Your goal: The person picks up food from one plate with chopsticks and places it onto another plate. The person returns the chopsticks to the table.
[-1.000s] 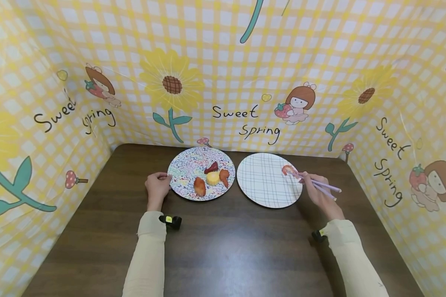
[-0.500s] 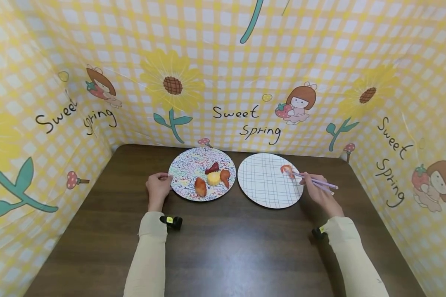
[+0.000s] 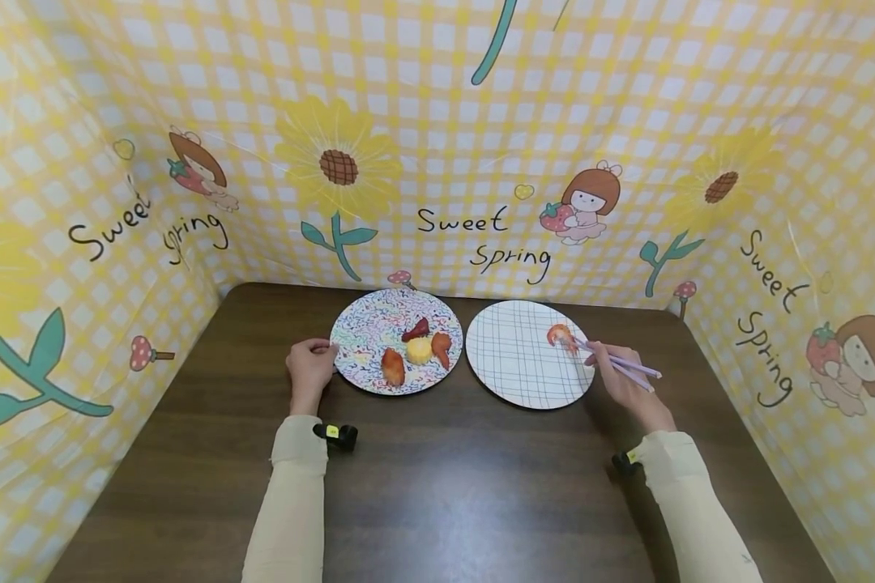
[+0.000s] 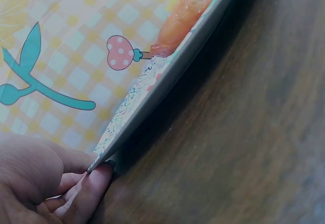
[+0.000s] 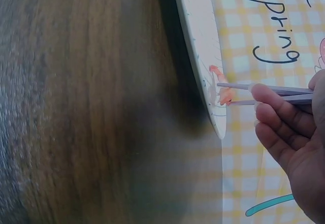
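Note:
My left hand (image 3: 310,374) pinches the left rim of a plate with a multicoloured squiggle pattern (image 3: 372,324), thumb and finger on either side of its edge in the left wrist view. On that plate lie a brown fried piece (image 3: 392,367), a yellow round piece (image 3: 419,351), a dark red piece (image 3: 416,329) and an orange-brown piece (image 3: 441,350). To the right, my right hand (image 3: 625,387) holds a pair of lilac chopsticks (image 3: 638,367). Their tips stand slightly apart at an orange shrimp (image 5: 224,92), which lies at the right side of a white, blue-lined plate (image 3: 506,348).
Both plates stand side by side near the back of a dark wooden table (image 3: 437,486). A yellow checked cloth (image 3: 437,146) with printed flowers and lettering rises behind and along both sides. Dark wrist cameras are strapped over both sleeves.
The shrimp has shifted slightly left and toward me on the white plate. The chopsticks' rear ends drew together, then spread again. My left hand keeps its place on the patterned plate.

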{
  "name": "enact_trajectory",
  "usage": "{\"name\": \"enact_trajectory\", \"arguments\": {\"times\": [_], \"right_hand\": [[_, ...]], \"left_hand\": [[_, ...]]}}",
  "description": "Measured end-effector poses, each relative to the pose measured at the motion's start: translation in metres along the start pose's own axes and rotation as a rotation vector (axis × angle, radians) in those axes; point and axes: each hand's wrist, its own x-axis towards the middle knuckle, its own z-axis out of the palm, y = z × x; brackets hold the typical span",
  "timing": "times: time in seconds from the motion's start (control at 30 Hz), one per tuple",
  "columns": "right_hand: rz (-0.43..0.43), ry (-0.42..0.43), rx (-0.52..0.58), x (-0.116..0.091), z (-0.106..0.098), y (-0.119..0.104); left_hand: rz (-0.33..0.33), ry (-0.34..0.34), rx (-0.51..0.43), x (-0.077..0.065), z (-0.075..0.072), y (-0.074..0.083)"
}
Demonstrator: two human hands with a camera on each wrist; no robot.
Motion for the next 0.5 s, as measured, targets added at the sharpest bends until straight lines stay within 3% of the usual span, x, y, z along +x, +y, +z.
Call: {"name": "enact_trajectory", "arguments": {"times": [0.17,0.5], "right_hand": [[0.023,-0.018,0.002,0.003,-0.001,-0.003],[0.153,-0.047,0.042,0.015,-0.007,-0.011]], "left_hand": [[0.001,0.009,0.007,0.0,0.0,0.0],[0.006,0.002,-0.002,0.001,0.001,0.0]]}}
